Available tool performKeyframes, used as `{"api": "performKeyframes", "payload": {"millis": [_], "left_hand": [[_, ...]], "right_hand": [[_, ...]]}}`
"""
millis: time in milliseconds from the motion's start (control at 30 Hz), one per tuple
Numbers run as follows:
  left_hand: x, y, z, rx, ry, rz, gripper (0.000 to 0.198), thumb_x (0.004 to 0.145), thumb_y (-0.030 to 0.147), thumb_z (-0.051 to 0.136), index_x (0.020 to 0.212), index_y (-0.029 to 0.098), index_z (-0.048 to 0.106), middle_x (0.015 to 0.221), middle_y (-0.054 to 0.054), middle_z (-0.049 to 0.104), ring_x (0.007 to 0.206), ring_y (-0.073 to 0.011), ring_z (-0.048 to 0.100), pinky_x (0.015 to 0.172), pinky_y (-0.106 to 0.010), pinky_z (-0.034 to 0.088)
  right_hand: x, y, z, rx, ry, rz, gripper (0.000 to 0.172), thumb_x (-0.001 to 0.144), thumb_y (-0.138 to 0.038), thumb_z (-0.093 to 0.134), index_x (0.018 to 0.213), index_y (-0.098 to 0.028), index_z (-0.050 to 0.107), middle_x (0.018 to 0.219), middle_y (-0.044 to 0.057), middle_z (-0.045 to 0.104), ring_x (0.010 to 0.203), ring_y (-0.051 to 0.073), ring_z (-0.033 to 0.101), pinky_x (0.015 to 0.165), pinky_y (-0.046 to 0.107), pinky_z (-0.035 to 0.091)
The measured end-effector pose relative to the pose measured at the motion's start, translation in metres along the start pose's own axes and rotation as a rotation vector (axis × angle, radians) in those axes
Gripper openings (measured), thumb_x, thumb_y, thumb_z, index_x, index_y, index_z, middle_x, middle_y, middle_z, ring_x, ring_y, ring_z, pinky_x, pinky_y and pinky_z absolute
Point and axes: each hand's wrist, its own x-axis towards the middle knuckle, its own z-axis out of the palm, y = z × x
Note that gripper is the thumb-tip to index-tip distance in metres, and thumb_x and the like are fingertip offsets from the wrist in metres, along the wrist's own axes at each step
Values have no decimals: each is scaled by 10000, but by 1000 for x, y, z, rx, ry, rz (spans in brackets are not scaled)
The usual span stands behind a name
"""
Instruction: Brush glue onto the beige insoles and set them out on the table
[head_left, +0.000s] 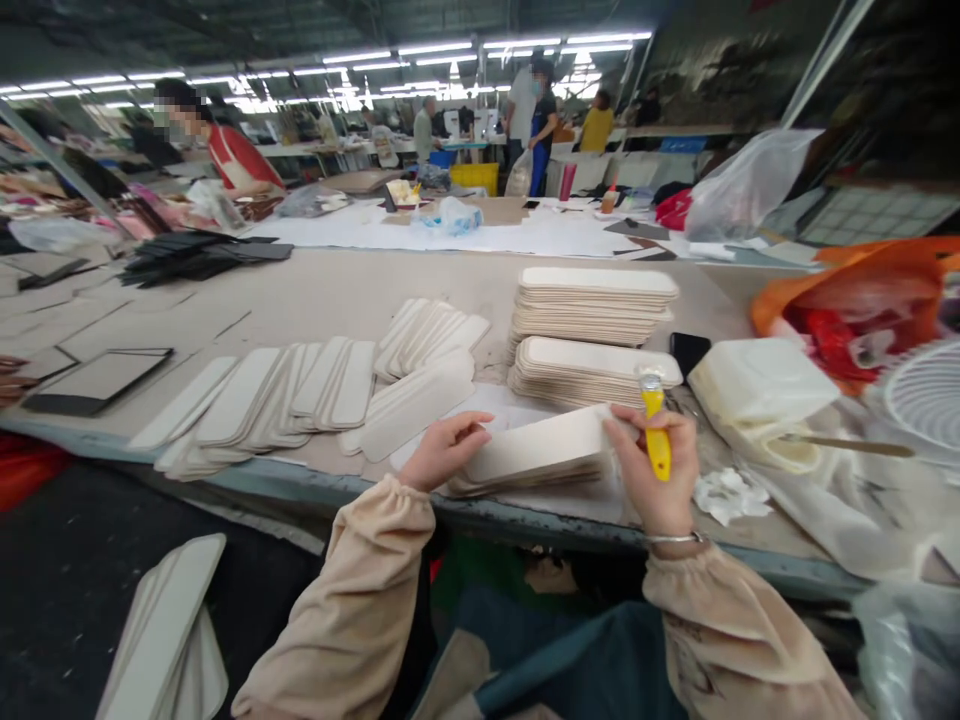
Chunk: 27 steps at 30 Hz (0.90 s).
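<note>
A short stack of long, off-white, round-cornered panels point(536, 450) lies in front of me at the table edge. The top panel is raised at its right end. My left hand point(447, 447) is at the stack's left end, fingers loosely stretched and apart, gripping nothing that I can see. With its fingers closed, my right hand point(660, 465) holds a small yellow-handled brush point(657, 435), bristles up, while its thumb and fingertips touch the panel's right end. Behind them stand two tall stacks of similar panels point(592, 358). Fanned panels point(247, 395) spread out to the left.
Right of my hand are a white plastic container point(757, 385) with a stick, crumpled white scraps point(731, 495), a dark phone-like object point(688, 352) and an orange bag point(847, 290). Dark panels point(195, 255) lie far left. More panels point(169, 630) rest lower left. Several people work beyond.
</note>
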Motion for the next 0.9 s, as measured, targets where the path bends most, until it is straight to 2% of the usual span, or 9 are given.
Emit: {"api": "performKeyframes", "payload": {"millis": [167,267,367,433,500,667,767,900], "left_hand": [[-7,-15,-17,-219,172,-190,513,872,537,469,1108,119,650,909,-97,734,747,-177,692,773,-325,555],[-10,-25,-20,-149,220,-214,477,852,508,502,1096,128,656,921,-94,738,785,-190,704,794,-325,553],[-11,-34,-23,40,276,-208,406,842,446,510,1053,145,681,936,-85,747,859,-221,700,827,-340,541],[-12,-38,-26,165,255,-205,383,842,425,500,1019,156,706,954,-78,753,916,-240,690,868,-353,525],[-14,-40,-27,258,183,-214,394,836,424,500,1019,155,722,982,-79,752,945,-252,682,891,-360,513],[-18,-36,-25,372,29,-242,494,779,447,594,1137,124,700,1040,-116,721,934,-245,667,865,-344,512],[-17,-33,-22,411,-1,-235,498,749,425,644,1152,137,699,1059,-112,711,951,-238,658,878,-334,504],[-16,-32,-19,452,-5,-238,463,734,391,664,1125,149,720,1029,-101,705,922,-236,657,869,-330,499]], "right_hand": [[-1,13,4,-69,-2,29,511,709,-492,789,975,-226,442,967,93,706,876,234,676,751,364,513],[-5,16,7,-112,-18,30,509,717,-506,775,983,-221,447,954,93,706,876,237,676,759,370,514],[-7,18,9,-147,-27,22,496,728,-507,763,982,-219,449,936,83,707,809,219,677,734,355,514],[-8,19,10,-167,-29,16,486,731,-500,762,978,-220,451,927,72,708,760,202,673,720,341,512],[-9,21,10,-182,-30,4,474,737,-481,764,981,-221,452,926,63,710,747,192,673,733,333,509],[-10,19,7,-265,-51,-48,416,782,-425,749,1004,-220,462,940,52,722,738,180,667,766,324,489],[-10,17,7,-366,-63,-85,379,811,-425,721,1007,-215,474,950,50,724,733,186,671,762,329,480],[-11,19,7,-461,-51,-168,352,825,-432,702,1004,-213,492,936,38,730,854,235,691,794,355,477]]}}
